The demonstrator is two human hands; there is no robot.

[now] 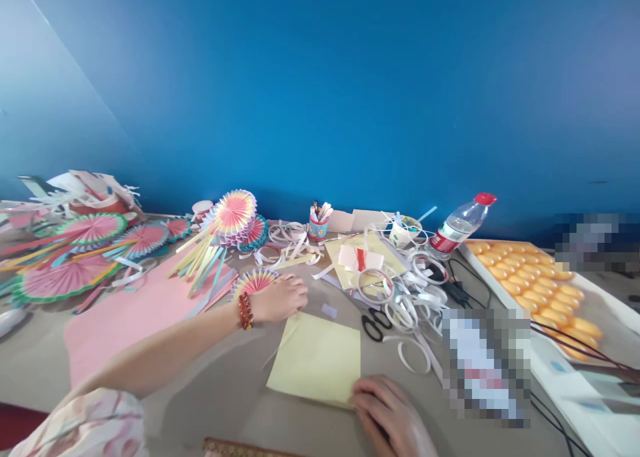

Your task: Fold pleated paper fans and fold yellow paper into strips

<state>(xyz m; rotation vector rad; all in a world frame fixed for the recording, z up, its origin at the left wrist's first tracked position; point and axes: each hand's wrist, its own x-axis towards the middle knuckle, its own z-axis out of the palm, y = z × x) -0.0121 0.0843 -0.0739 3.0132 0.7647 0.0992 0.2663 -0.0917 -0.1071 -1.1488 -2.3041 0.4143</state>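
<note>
A square sheet of pale yellow paper point(317, 358) lies on the table in front of me. My right hand point(393, 413) is closed at its lower right corner, fingers bent together on the edge. Beyond the sheet's upper left corner is my left hand point(279, 298), wearing a red beaded bracelet point(245, 310). Its fingers are curled, and whatever they may hold is hidden. Right behind this hand sits a pleated paper fan point(254, 281) in pink, yellow and lilac, partly covered by it. Black-handled scissors point(374, 325) and a small lilac scrap point(329, 310) lie near the sheet.
Finished pleated fans point(234, 211) with paper-strip handles stand at left, near large pink paper point(115, 323). Curled white strips point(400, 307) crowd the right. Behind are a pen cup point(318, 227) and a bottle point(461, 225). A tray of orange domes point(543, 290) and cables lie far right.
</note>
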